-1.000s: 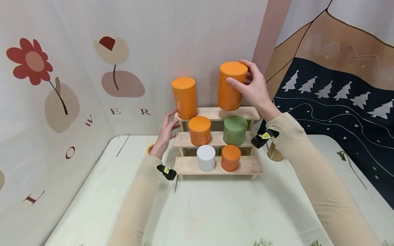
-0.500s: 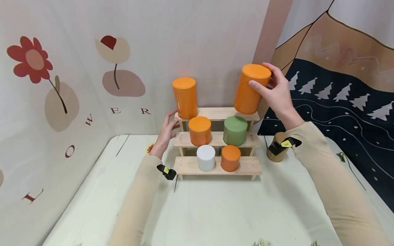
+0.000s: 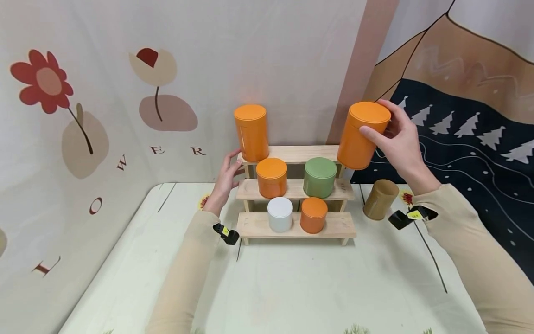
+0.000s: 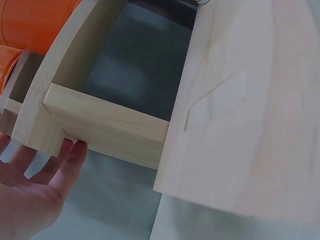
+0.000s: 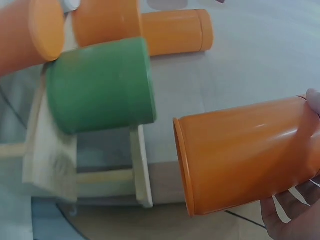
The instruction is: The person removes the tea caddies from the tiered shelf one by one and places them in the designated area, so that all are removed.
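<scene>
My right hand (image 3: 404, 148) grips a tall orange canister (image 3: 360, 139) near its lid, thumb in front and fingers behind. The canister tilts in the air at the right end of the three-step wooden stand (image 3: 302, 154); its lower rim shows in the right wrist view, apart from the stand. My left hand (image 3: 225, 181) is at the stand's left side, and in the left wrist view its fingertips (image 4: 79, 146) touch the wooden side frame. Another tall orange canister (image 3: 251, 134) stands on the top step's left end. The middle step bears an orange canister (image 3: 271, 180) and a green canister (image 3: 320, 178).
On the lowest step sit a small white canister (image 3: 280, 215) and a small orange canister (image 3: 314, 216). A brown-gold cylinder (image 3: 380, 200) stands on the table to the right of the stand. Printed cloth (image 3: 288, 55) hangs close behind.
The orange canister in my right hand has moved right from above the top step, then lower, past the stand's right end, and tilts more. My left hand has stayed at the stand's side.
</scene>
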The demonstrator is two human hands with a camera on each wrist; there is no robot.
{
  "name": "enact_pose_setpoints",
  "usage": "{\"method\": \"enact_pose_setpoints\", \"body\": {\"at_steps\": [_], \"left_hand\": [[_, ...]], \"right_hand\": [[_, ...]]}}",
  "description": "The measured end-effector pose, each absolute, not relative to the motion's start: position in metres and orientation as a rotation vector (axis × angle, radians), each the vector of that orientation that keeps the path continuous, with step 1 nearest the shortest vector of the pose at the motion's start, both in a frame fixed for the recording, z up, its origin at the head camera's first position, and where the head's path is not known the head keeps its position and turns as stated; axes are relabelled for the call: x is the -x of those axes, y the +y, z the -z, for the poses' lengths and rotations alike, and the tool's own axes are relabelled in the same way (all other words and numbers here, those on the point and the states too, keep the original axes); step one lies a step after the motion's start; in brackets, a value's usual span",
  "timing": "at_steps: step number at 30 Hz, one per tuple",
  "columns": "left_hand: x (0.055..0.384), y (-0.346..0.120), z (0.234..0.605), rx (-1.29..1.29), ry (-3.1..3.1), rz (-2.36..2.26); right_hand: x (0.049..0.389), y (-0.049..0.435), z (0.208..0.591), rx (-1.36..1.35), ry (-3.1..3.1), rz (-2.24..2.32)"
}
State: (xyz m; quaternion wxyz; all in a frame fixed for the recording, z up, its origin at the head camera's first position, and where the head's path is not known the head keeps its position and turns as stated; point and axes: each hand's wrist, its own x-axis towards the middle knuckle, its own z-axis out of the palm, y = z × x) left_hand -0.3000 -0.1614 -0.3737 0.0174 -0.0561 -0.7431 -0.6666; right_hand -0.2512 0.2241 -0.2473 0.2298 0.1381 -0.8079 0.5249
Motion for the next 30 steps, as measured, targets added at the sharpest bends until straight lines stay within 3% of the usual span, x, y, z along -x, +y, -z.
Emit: {"method": "enact_pose_setpoints", "body": {"at_steps": [30], "left_hand": [[0.301,-0.162,0.372,0.145,-2.299,2.103]], "right_hand": [[0.213,0.302,0.299,-0.136,-2.422,-1.266]]}}
